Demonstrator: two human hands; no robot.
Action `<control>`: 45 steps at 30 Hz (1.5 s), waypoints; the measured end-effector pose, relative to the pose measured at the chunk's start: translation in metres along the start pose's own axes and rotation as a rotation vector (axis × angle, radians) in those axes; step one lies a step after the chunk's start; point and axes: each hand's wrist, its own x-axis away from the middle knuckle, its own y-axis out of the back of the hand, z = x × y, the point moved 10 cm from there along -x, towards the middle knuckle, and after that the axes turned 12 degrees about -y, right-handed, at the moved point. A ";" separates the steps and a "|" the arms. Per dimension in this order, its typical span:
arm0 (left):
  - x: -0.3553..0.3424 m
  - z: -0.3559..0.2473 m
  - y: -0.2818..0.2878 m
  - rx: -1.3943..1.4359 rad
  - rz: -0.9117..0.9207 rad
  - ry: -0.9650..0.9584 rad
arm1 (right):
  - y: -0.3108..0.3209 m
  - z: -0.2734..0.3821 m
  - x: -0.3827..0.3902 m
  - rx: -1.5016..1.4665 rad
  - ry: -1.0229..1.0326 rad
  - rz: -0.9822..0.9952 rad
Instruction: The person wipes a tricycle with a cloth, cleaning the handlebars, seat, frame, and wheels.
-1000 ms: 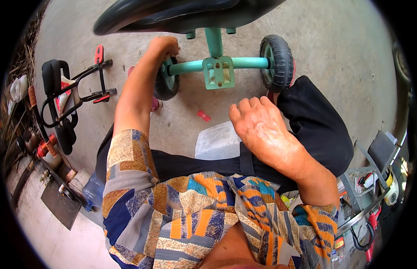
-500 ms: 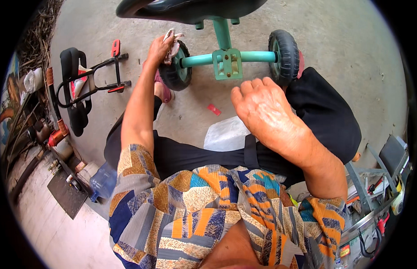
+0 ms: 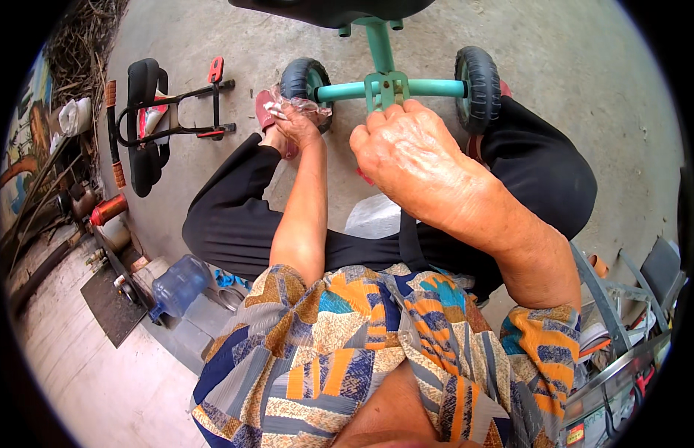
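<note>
Your floor [image 3: 563, 67] is bare grey concrete, marked with small dark specks. On it, ahead of you, the green frame [image 3: 381, 56] stands on two black wheels [image 3: 477, 93]. Your pink shoe [image 3: 266, 112] is planted just beside the left wheel. Between your legs sits a white block [image 3: 373, 216], with a partly hidden red scrap [image 3: 364, 177] near it. Off to your left lies a black padded frame [image 3: 143, 127] with red ends.

left forearm [image 3: 301, 216] straight out, left hand [image 3: 298, 128] gripping; right forearm [image 3: 511, 235] angled inward across front, right hand [image 3: 413, 151] back up, fingers [image 3: 393, 113] curled under, tips hidden
</note>
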 end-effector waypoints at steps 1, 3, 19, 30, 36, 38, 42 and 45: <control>0.004 0.010 0.003 0.060 -0.031 0.094 | -0.001 -0.001 0.001 0.007 0.005 -0.010; 0.016 0.031 0.005 0.169 -0.072 0.263 | -0.001 -0.003 0.004 -0.001 0.002 -0.021; 0.088 0.136 -0.030 0.936 0.001 1.158 | -0.016 -0.020 -0.007 0.078 -0.054 0.015; -0.028 0.139 -0.007 0.333 0.729 0.683 | -0.006 -0.010 -0.006 0.015 -0.013 0.006; -0.013 -0.058 -0.052 -0.956 0.395 -0.870 | 0.006 0.002 -0.006 -0.005 0.015 -0.080; 0.013 -0.099 -0.059 -0.937 0.470 -0.840 | 0.003 0.003 0.000 0.047 0.027 -0.129; -0.011 -0.104 -0.083 -0.915 0.561 -0.979 | 0.001 0.006 0.007 0.041 0.035 -0.019; -0.039 -0.094 -0.106 -0.876 0.694 -0.849 | -0.006 0.003 0.013 0.064 0.038 0.028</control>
